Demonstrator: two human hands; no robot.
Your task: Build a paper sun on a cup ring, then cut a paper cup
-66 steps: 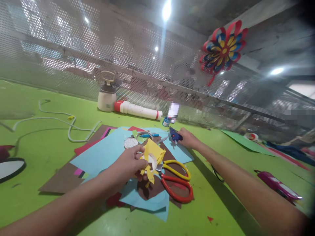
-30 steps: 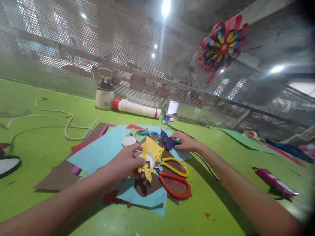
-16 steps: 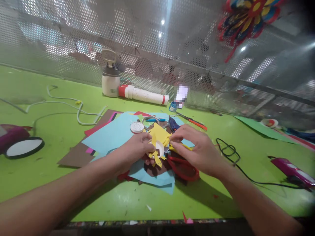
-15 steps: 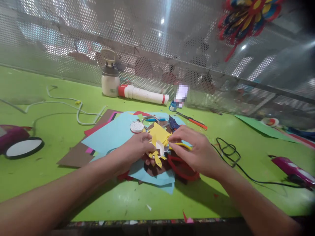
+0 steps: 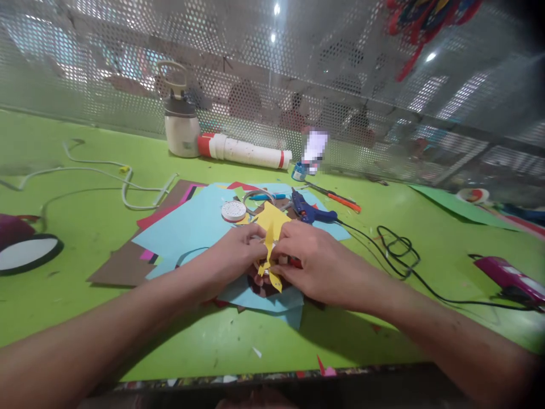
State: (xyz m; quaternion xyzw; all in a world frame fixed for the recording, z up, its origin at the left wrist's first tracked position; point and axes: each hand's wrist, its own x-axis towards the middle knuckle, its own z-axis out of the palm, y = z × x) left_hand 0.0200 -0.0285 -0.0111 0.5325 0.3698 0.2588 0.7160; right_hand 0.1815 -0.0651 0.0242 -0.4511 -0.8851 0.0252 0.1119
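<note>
Both hands meet over a pile of coloured paper on the green surface (image 5: 85, 238). The left hand (image 5: 234, 258) has its fingers (image 5: 251, 241) closed on the left edge of a yellow paper cutout (image 5: 269, 227), and the right hand (image 5: 313, 264) has its fingers (image 5: 283, 250) closed on the same cutout from the other side, so the paper stands pinched between the two sets of fingers. A small jagged part of the yellow paper hangs below the fingers, near the person.

Under the fingers lie light blue paper sheets (image 5: 187, 230), and brown sheets (image 5: 123, 267) come out to the left of the left fingers. Just beyond the left fingers is a round white lid (image 5: 234, 211). Beyond the right fingers lies a blue glue gun (image 5: 309, 211) on the paper, and its black cord (image 5: 400, 255) runs to the right of the right hand in loops. A small red part shows beside the right fingers, but what it belongs to I cannot tell.

Further from the fingers, near the perforated metal wall (image 5: 106, 68), a white jug with a handle (image 5: 181, 122) stands upright, and a white tube with red ends (image 5: 242, 151) lies on its side just beside it. A white cable (image 5: 106, 176) lies far left of the fingers. A purple tool (image 5: 506, 275) lies far right of the right hand.
</note>
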